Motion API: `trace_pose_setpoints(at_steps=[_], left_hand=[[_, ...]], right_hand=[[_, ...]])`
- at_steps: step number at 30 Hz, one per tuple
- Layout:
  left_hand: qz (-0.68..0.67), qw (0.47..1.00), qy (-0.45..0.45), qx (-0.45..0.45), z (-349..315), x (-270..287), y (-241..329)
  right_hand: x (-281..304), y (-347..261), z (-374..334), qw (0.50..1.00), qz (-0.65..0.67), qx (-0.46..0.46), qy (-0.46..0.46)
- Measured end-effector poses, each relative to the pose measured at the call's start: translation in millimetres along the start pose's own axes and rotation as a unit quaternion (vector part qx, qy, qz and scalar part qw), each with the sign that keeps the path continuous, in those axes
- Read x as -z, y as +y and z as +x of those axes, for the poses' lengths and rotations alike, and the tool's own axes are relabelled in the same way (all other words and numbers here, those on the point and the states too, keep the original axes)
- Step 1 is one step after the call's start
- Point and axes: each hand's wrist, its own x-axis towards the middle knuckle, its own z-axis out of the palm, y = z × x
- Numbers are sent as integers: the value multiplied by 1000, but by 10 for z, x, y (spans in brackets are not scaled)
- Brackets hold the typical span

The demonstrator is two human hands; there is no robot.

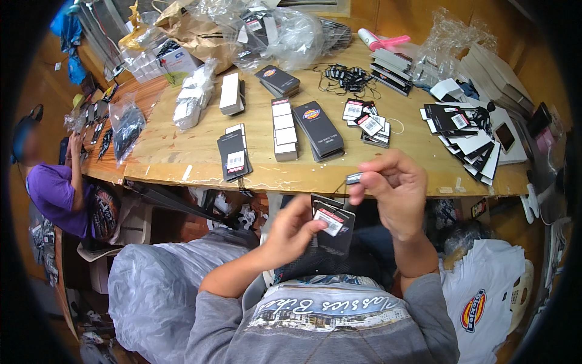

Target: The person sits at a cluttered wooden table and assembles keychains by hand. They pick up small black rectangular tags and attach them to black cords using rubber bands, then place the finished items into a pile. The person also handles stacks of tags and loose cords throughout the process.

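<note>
My left hand (294, 229) is closed on black hang tags (335, 239), with a smaller white-labelled tag on top under my thumb. Just right of it and a little higher, my right hand (391, 188) pinches a small dark plastic seal (353, 178) on a thin cord that runs down to the tags. Both hands are in front of the table's near edge. On the table beyond them lie a stack of black tags (317, 126), a stack of white labels with red ends (284, 128) and a fan of tags with a barcode label (234, 151).
Black corded seals (345, 79) lie in a heap farther back. Labelled tags (370, 123) and a spread of strung tags (464, 133) are to the right. Plastic bags (285, 36) crowd the back. A person in purple (57, 197) works at the left. A white shirt (485, 297) hangs at my right.
</note>
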Motion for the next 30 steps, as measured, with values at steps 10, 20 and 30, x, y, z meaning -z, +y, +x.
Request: trace_pose_setpoints(at_steps=[10, 20, 30], left_hand=[[618, 775, -130, 16, 662, 1353, 1014], [703, 615, -344, 96, 1105, 1659, 416], [659, 731, -178, 21, 1054, 1666, 297]], right_hand=[[-278, 323, -9, 930, -256, -23, -264], [-611, 916, -37, 862, -344, 1, -372], [-162, 578, 734, 771, -578, 162, -213]])
